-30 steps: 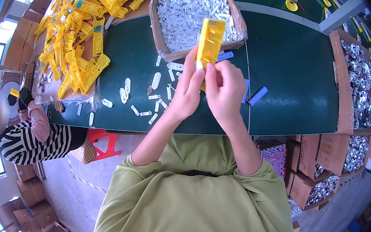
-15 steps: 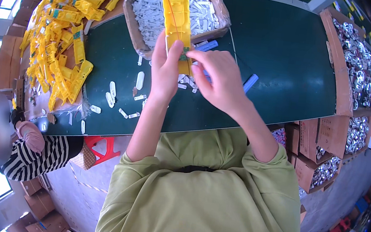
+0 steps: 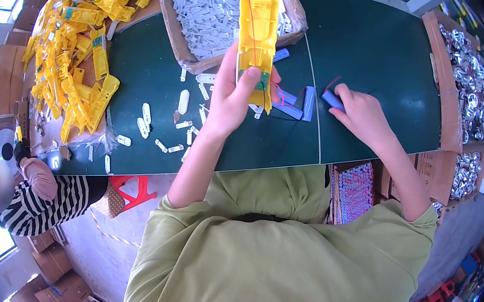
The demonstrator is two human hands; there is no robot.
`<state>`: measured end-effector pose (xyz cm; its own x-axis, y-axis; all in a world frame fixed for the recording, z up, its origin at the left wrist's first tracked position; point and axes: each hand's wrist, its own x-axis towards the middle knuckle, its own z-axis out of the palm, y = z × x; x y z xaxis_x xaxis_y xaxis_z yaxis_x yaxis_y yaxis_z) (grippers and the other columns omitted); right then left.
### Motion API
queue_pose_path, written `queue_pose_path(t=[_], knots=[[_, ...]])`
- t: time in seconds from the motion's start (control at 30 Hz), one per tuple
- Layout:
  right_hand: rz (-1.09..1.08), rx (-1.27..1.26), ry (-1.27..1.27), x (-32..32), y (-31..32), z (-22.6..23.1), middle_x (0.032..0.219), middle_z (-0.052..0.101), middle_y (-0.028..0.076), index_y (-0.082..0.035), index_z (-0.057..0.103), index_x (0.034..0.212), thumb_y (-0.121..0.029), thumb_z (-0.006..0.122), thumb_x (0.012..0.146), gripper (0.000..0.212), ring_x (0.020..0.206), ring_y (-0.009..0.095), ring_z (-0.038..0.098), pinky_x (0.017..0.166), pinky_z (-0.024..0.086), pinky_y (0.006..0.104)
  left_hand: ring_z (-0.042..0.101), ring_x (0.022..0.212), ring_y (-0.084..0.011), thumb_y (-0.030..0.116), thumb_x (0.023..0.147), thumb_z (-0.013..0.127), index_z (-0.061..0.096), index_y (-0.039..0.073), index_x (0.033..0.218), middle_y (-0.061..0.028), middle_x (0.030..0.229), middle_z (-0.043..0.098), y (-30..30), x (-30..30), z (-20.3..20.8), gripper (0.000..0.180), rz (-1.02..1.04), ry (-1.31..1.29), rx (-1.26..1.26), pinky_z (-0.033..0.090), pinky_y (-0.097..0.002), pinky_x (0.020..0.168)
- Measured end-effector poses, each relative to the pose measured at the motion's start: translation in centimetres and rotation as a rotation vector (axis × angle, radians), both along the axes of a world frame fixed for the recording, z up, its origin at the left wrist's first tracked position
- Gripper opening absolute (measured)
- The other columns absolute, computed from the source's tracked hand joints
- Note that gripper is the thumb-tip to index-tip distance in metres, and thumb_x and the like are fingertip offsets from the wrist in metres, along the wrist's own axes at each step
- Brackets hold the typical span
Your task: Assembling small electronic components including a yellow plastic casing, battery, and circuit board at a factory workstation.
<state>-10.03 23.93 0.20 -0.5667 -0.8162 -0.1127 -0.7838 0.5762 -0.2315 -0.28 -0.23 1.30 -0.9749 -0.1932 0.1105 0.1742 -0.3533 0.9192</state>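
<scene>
My left hand (image 3: 230, 98) is closed round the lower end of a yellow plastic housing (image 3: 261, 17), held up over the green table. The hollow inside of the housing faces me; a thin red wire runs along it, and a small green circuit board (image 3: 262, 81) sits near my thumb. To the right, the fingers of my right hand (image 3: 361, 114) pinch a blue cylindrical battery (image 3: 332, 99) with a thin red wire at its end. More blue batteries, one upright in view (image 3: 309, 103) and one slanted (image 3: 288, 109), lie between my hands, partly behind the housing.
A carton (image 3: 195, 67) of small white plastic parts stands beyond my left hand. Yellow housings (image 3: 74, 64) are heaped at left. White pieces (image 3: 183, 101) lie scattered on the table (image 3: 387, 54). Boxes of shiny round parts (image 3: 471, 106) line the right. A person in stripes (image 3: 60, 201) sits at left.
My right hand has left the housing's circuit board, moved right and taken hold of a blue battery. My left hand has shifted a little to the right with the housing.
</scene>
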Motion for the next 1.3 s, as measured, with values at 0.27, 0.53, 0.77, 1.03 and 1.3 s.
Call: queue_pose_path(t=[0.27, 0.53, 0.77, 1.03, 1.3], knots=[[0.052, -0.23, -0.135, -0.7, 2.1, -1.3, 0.086, 0.059, 0.014, -0.004, 0.057, 0.104, -0.012, 0.064, 0.076, 0.029, 0.082, 0.028, 0.061, 0.071, 0.048, 0.0406, 0.06, 0.062, -0.0214, 0.018, 0.094, 0.04, 0.035, 0.0, 0.124, -0.0156, 0.085, 0.057, 0.0, 0.3, -0.1, 0.035, -0.059, -0.032, 0.007, 0.052, -0.0311, 0.056], [0.096, -0.198, 0.147, -1.7, 1.3, -0.3, 0.083, 0.053, 0.008, -0.006, 0.052, 0.085, -0.006, 0.061, 0.073, 0.014, 0.077, 0.021, 0.055, 0.068, 0.045, 0.0324, 0.061, 0.062, -0.0209, 0.02, 0.095, 0.039, 0.034, 0.001, 0.123, -0.0152, 0.083, 0.057, 0.9, 0.3, 0.1, 0.035, -0.095, -0.044, 0.042, 0.052, -0.0304, 0.055], [-0.246, -1.035, -0.697, 4.5, -4.5, 4.0, 0.074, 0.048, -0.001, -0.005, 0.054, 0.089, -0.003, 0.053, 0.079, 0.01, 0.067, 0.003, 0.045, 0.058, 0.034, 0.0193, 0.06, 0.077, -0.017, 0.017, 0.096, 0.038, 0.024, 0.001, 0.134, -0.0137, 0.097, 0.055, 2.4, 0.8, 0.4, 0.043, 0.103, 0.014, -0.21, 0.051, -0.0275, 0.065], [-0.252, -1.014, 0.098, 6.6, -10.4, 3.1, 0.069, 0.059, 0.001, -0.009, 0.062, 0.091, -0.015, 0.075, 0.072, 0.024, 0.059, 0.017, 0.055, 0.059, 0.036, 0.0305, 0.045, 0.112, -0.0191, 0.024, 0.098, 0.031, 0.008, 0.005, 0.143, -0.0133, 0.13, 0.037, 2.2, 1.4, 0.5, 0.054, 0.067, -0.015, -0.125, 0.038, -0.0329, 0.095], [-0.313, -0.982, 0.253, 6.8, -11.6, 1.4, 0.063, 0.056, -0.001, -0.008, 0.06, 0.084, -0.009, 0.071, 0.072, 0.017, 0.055, 0.016, 0.053, 0.06, 0.035, 0.0311, 0.047, 0.106, -0.017, 0.014, 0.097, 0.034, 0.011, 0.007, 0.141, -0.0124, 0.127, 0.039, 2.9, 0.9, 0.3, 0.049, 0.14, -0.072, -0.188, 0.041, -0.0306, 0.091]])
